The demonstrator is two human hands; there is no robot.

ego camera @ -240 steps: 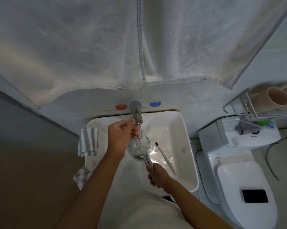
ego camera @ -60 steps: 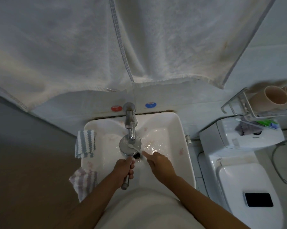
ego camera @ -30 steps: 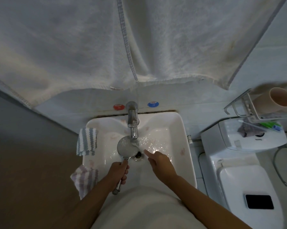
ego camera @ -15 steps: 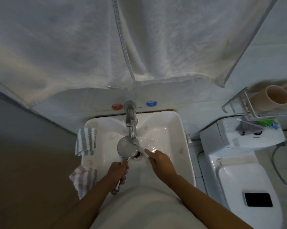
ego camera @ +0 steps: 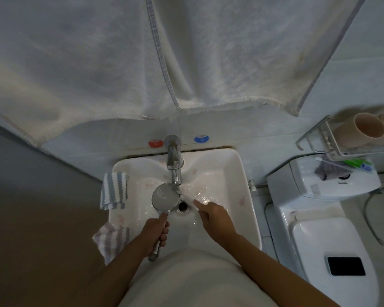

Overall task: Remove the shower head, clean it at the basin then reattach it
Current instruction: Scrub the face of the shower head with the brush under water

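Your left hand point(ego camera: 156, 232) grips the shower head point(ego camera: 164, 199) by its handle, its round face up under the tap point(ego camera: 174, 167) at frame centre, over the white basin point(ego camera: 245, 185). Your right hand point(ego camera: 215, 214) points one finger toward the drain point(ego camera: 182, 206); whether it holds anything, I cannot tell.

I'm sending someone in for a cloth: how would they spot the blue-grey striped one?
Find the white basin under the chrome tap. On its left rim hang two cloths; the blue-grey striped cloth is the one farther back, nearer the wall. Its bold blue-grey and white stripes set it apart from the paler, pinkish striped cloth nearer the person.
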